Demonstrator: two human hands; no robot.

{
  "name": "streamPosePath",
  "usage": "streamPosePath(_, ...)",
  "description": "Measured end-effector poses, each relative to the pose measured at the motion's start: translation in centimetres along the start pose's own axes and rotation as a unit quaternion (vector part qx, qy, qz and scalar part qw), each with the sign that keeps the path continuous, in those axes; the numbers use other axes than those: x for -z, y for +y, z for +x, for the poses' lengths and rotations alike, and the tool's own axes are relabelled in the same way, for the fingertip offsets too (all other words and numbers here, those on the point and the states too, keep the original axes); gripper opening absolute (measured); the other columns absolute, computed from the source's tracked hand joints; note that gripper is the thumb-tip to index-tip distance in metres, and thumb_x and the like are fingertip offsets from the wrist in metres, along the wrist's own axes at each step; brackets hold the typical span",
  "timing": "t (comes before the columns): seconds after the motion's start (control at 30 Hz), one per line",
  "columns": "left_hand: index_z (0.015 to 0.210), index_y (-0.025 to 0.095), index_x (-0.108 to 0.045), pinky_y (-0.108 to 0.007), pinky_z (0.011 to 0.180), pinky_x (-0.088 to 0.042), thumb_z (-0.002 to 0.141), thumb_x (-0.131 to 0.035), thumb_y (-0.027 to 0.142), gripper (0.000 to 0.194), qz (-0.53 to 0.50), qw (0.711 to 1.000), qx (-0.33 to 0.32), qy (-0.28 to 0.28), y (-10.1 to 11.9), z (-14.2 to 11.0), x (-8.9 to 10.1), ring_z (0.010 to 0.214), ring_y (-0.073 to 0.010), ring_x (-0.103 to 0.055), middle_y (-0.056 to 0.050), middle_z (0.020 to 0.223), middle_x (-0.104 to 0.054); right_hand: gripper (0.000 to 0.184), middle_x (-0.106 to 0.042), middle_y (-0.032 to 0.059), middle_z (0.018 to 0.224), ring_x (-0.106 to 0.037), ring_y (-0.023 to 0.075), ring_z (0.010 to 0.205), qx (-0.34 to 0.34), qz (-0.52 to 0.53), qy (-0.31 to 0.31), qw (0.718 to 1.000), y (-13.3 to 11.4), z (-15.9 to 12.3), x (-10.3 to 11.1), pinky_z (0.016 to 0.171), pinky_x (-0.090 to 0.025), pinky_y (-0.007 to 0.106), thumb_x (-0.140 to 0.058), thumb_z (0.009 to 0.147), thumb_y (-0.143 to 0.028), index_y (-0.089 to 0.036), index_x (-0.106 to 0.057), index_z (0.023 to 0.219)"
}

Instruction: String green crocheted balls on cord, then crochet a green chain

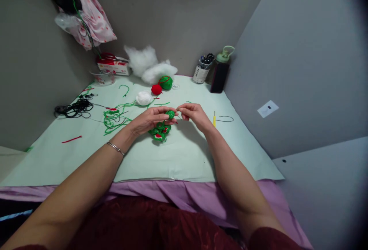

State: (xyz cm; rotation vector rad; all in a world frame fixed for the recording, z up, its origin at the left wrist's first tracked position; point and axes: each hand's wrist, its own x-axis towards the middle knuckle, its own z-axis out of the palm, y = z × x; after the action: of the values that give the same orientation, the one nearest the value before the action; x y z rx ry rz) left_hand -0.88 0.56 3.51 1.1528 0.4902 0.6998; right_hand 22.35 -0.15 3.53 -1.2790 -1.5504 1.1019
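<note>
Between the fingers of my left hand is a small round green crocheted piece. Below it hangs or lies a bunch of green crochet with red and white parts; whether the two are joined I cannot tell. Just to the right, my right hand pinches with thumb and forefinger close to the green piece. What sits in that pinch is too small to make out, though a thin dark strand shows beneath it. Left of my hands, loose green yarn lies tangled on the table with a red and white bit in it.
White, red and green yarn balls stand beyond my hands, before white stuffing. A yellow-handled tool lies right, black cables left. At the back are a pen holder, a bottle and a clear cup.
</note>
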Motion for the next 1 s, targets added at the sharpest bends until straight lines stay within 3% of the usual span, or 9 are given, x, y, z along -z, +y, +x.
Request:
streamPosePath(0.07, 0.117, 0.015, -0.077, -0.041, 0.104, -0.055, 0.085, -0.081, 0.034, 0.036, -0.007, 1.0, -0.003, 0.015, 0.1, 0.1, 0.2, 0.104, -0.0234, -0.075, -0.014, 0.125, -0.075, 0.025, -0.066, 0.0028, 0.072, -0.054, 0.0158, 0.065, -0.008, -0.134, 0.084, 0.987, 0.1, -0.1, 1.1, 0.065, -0.04, 0.03, -0.056, 0.087, -0.037, -0.018, -0.071, 0.095)
streamPosePath(0.13, 0.115, 0.015, -0.078, -0.042, 0.107, -0.054, 0.088, -0.078, 0.038, 0.035, -0.008, 0.999, -0.012, 0.043, 0.2, 0.1, 0.3, 0.111, -0.025, -0.073, -0.015, 0.123, -0.076, 0.024, -0.072, 0.007, 0.088, -0.061, 0.0205, 0.08, -0.031, -0.304, 0.141, 0.942, 0.2, -0.3, 2.1, 0.074, -0.042, 0.033, -0.055, 0.092, -0.037, -0.02, -0.071, 0.098)
streamPosePath(0.27, 0.112, 0.016, -0.08, -0.041, 0.109, -0.052, 0.081, -0.084, 0.032, 0.035, 0.016, 0.995, -0.022, 0.091, 0.2, 0.2, 0.4, 0.117, -0.0252, -0.07, -0.013, 0.124, -0.076, 0.029, -0.072, 0.0137, 0.111, -0.065, 0.0285, 0.098, -0.103, -0.499, 0.085, 0.856, 0.3, -0.8, 2.7, 0.081, -0.042, 0.036, -0.067, 0.09, -0.045, -0.02, -0.07, 0.105)
streamPosePath(0.4, 0.117, 0.019, -0.079, -0.037, 0.102, -0.055, 0.075, -0.088, 0.029, 0.044, 0.05, 0.99, -0.027, 0.129, 0.1, 0.3, 0.3, 0.118, -0.0255, -0.068, -0.012, 0.134, -0.072, 0.021, -0.073, 0.019, 0.11, -0.067, 0.0303, 0.098, -0.113, -0.534, 0.062, 0.836, 0.5, -0.7, 2.4, 0.08, -0.041, 0.037, -0.057, 0.096, -0.031, -0.017, -0.072, 0.1)
streamPosePath(0.47, 0.118, 0.022, -0.079, -0.035, 0.097, -0.056, 0.072, -0.088, 0.028, 0.047, 0.067, 0.987, -0.04, 0.142, 0.0, 0.4, 0.3, 0.12, -0.0261, -0.067, -0.011, 0.136, -0.071, 0.026, -0.074, 0.0184, 0.103, -0.066, 0.0288, 0.093, -0.098, -0.511, 0.093, 0.849, 0.5, -0.5, 2.5, 0.078, -0.039, 0.036, -0.048, 0.098, -0.025, -0.017, -0.073, 0.097)
streamPosePath(0.57, 0.12, 0.025, -0.078, -0.036, 0.098, -0.055, 0.073, -0.087, 0.026, 0.048, 0.096, 0.982, -0.07, 0.148, -0.3, 0.5, 0.5, 0.125, -0.026, -0.064, -0.009, 0.14, -0.069, 0.029, -0.071, 0.01, 0.081, -0.061, 0.0226, 0.078, -0.063, -0.378, 0.109, 0.917, 0.2, -0.2, 2.8, 0.073, -0.038, 0.033, -0.043, 0.095, -0.022, -0.018, -0.071, 0.089)
streamPosePath(0.7, 0.124, 0.027, -0.075, -0.038, 0.103, -0.052, 0.076, -0.084, 0.023, 0.049, 0.124, 0.977, -0.103, 0.142, -0.7, 0.7, 0.8, 0.125, -0.0242, -0.065, -0.008, 0.142, -0.067, 0.03, -0.053, -0.0005, 0.064, -0.046, 0.0152, 0.063, -0.02, -0.152, 0.038, 0.987, -0.4, -0.3, 2.8, 0.064, -0.034, 0.029, -0.044, 0.093, -0.032, -0.017, -0.068, 0.083)
streamPosePath(0.83, 0.127, 0.027, -0.074, -0.035, 0.102, -0.052, 0.077, -0.082, 0.022, 0.051, 0.133, 0.974, -0.118, 0.142, -0.9, 0.6, 0.8, 0.125, -0.0231, -0.064, -0.007, 0.147, -0.063, 0.048, -0.042, -0.0038, 0.064, -0.036, 0.0126, 0.063, -0.015, -0.114, -0.023, 0.993, -1.1, -1.0, 2.0, 0.063, -0.028, 0.028, -0.054, 0.093, -0.06, -0.017, -0.067, 0.078)
streamPosePath(1.0, 0.129, 0.027, -0.073, -0.033, 0.087, -0.054, 0.076, -0.082, 0.021, 0.054, 0.152, 0.976, -0.095, 0.122, -1.0, 0.6, 0.1, 0.122, -0.0253, -0.064, -0.008, 0.147, -0.063, 0.052, -0.039, -0.0046, 0.064, -0.033, 0.0123, 0.065, 0.004, -0.134, -0.055, 0.989, -1.7, -1.4, 0.6, 0.063, -0.024, 0.029, -0.056, 0.091, -0.065, -0.016, -0.069, 0.077)
